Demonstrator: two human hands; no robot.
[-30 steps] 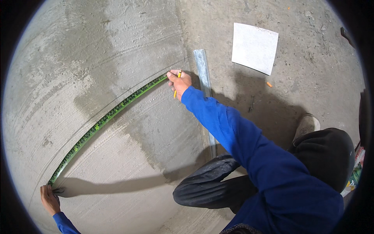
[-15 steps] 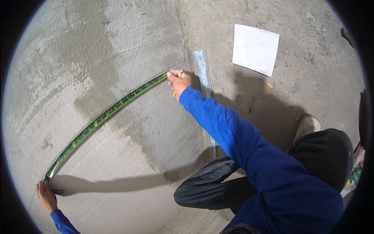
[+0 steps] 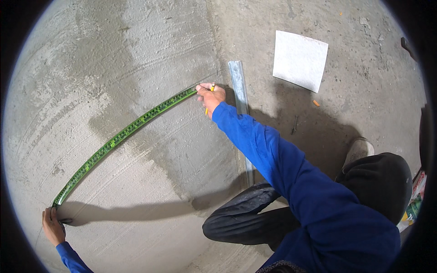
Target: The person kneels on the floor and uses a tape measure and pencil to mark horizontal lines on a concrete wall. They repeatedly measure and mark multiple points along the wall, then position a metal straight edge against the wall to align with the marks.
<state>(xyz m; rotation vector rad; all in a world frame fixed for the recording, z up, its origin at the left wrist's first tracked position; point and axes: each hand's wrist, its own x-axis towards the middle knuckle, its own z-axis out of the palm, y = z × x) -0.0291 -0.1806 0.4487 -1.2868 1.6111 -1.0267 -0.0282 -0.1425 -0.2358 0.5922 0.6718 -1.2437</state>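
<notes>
A green tape measure blade is stretched across the rough grey plastered surface. My right hand pinches its upper end near the seam where that surface meets the concrete floor. A yellow pencil is also held in the right hand, sticking out above and below the fingers. At the lower left, my left hand is closed around the blade's other end; a dark piece, perhaps the tape's case, shows beside the fingers but is mostly hidden.
A metal profile strip lies along the seam, partly behind my right arm. A white square sheet rests on the floor, with a small orange piece below it. My bent knees and a shoe fill the lower right, beside a colourful bag.
The tape's blade has tilted a little, so more of its printed face shows. Both hands keep their grips and have barely shifted.
</notes>
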